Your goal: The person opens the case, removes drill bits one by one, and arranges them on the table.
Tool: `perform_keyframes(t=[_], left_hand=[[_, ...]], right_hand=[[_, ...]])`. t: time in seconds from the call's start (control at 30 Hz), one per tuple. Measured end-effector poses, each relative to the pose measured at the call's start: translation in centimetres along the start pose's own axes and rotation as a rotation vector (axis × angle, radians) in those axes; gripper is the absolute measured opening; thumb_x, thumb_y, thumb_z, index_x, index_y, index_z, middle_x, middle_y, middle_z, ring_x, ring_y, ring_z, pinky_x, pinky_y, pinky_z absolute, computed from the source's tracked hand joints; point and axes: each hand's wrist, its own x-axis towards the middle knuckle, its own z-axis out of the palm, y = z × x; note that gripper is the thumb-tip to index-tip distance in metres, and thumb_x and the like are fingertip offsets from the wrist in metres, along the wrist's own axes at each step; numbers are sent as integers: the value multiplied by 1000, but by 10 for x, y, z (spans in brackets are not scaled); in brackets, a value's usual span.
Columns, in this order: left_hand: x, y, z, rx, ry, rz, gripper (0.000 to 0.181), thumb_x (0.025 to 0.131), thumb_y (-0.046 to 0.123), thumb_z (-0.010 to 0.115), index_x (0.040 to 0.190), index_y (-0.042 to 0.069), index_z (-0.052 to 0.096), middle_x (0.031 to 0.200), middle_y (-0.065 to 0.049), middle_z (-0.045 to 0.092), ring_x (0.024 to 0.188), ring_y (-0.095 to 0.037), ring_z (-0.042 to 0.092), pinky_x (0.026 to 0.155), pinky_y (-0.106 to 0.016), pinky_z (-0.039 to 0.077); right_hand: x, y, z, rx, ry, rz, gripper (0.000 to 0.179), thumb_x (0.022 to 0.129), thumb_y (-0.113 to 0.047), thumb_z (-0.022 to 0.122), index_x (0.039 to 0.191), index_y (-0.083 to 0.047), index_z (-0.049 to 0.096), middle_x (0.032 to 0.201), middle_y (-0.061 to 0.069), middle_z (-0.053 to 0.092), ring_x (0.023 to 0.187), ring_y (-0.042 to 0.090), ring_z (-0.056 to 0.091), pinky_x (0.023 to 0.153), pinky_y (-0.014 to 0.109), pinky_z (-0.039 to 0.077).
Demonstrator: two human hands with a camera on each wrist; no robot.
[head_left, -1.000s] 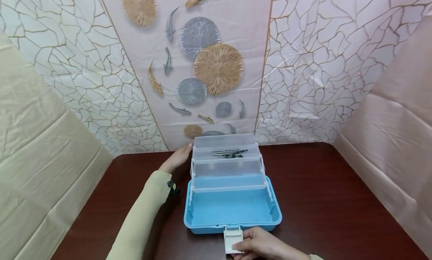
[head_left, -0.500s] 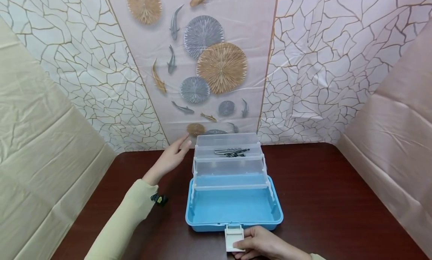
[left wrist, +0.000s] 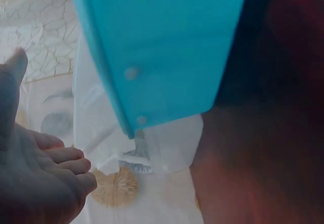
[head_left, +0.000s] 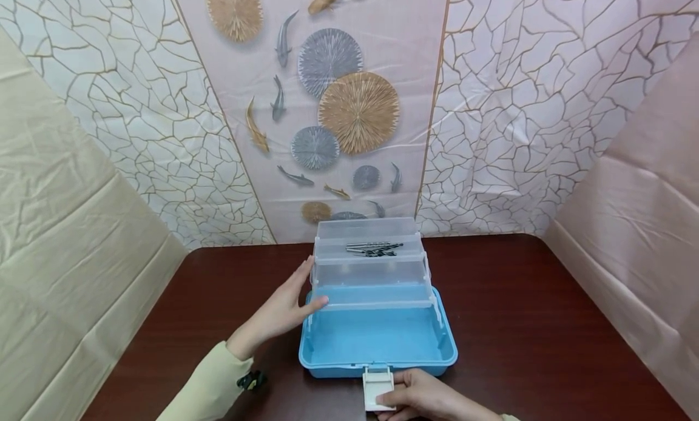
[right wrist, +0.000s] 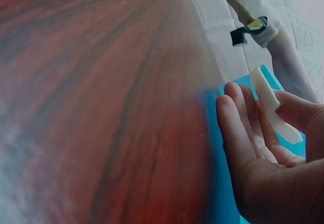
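Observation:
A blue toolbox (head_left: 377,339) stands with its clear trays (head_left: 371,275) stepped up toward the back. Several dark, twisted drill bits (head_left: 374,249) lie in the upper tray. My left hand (head_left: 277,313) is at the toolbox's left side, fingers extended and thumb over the lower tray's front corner; contact is unclear. In the left wrist view that hand (left wrist: 43,176) appears beside the blue side wall (left wrist: 167,47). At the front, my right hand (head_left: 428,395) pinches the white latch (head_left: 377,387) between thumb and fingers, as the latch (right wrist: 268,100) in the right wrist view confirms.
The toolbox sits on a dark red-brown table (head_left: 519,324). A patterned cloth backdrop (head_left: 349,184) rises close behind it, and plain cloth panels (head_left: 628,239) flank both sides. A black band (head_left: 251,381) is on the left wrist.
My left hand has left the tray assembly's upper left edge, swung out to the left, then come down toward the lower tray. The right hand stays on the latch.

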Motion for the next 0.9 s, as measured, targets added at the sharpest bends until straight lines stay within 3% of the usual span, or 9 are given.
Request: perform_keyframes(t=[0.2,0.43,0.9], left_hand=[[-21,-1,9,-38,-90,9,111,87,57,73,163,16,4,169,-6,5,153,-26,12,117,-54,25],[-39,-4,18,-74,-159,34,115,85,45,81,164,14,3,169,-1,-1,152,-20,10,117,-51,25],[-42,-9,26,-62,-176,42,129,76,49,87,163,13,-2,169,-5,-2,152,-25,12,115,-53,29]], right_hand=[[0,3,2,15,7,-2,25,98,-7,63,119,7,66,95,9,73,85,13,72,77,26,58],[1,4,5,30,18,-23,25,98,-4,63,119,9,65,96,10,73,87,15,72,78,28,58],[3,1,5,4,26,-38,26,98,-7,64,119,9,65,96,11,73,86,15,73,78,29,58]])
